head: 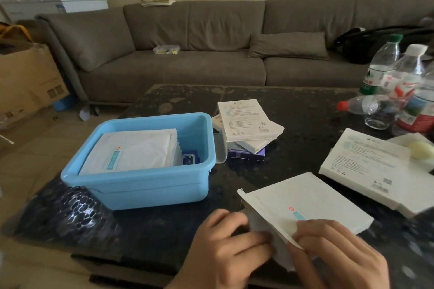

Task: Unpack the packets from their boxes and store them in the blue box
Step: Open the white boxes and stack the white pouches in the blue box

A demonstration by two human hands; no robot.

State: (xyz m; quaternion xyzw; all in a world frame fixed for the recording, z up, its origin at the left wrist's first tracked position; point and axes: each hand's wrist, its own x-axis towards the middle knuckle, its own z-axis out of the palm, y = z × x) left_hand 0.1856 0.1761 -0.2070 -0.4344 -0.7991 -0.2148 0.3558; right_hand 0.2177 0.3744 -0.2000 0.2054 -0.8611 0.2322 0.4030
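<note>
Two hands work at the near edge of the dark, glossy table (305, 105). The left hand (225, 248) curls its fingers around the open end of a flat white box (312, 202), pinching a white packet (260, 227) that sticks out of that end. The right hand (338, 256) holds the box's near edge, thumb on top beside a small red mark and a pale blue label printed on the lid. A loose end flap stands up at the box's left corner.

Left of the hands sits the blue box (150, 185), a light-blue plastic tub with a rolled rim. Inside it, a stack of white packets (131, 150) leans against the left wall, the top one carrying the same red mark and blue strip; their serrated edges fan out to the right, and something dark blue lies at the tub's bottom beside them.

Just behind the tub's right side, three flat boxes form an uneven pile (249, 129), the top one white with printed text, the lowest purple. Another white printed box (366, 166) lies to the right, near several plastic bottles (385, 73). A grey sofa (211, 49) runs behind the table.
</note>
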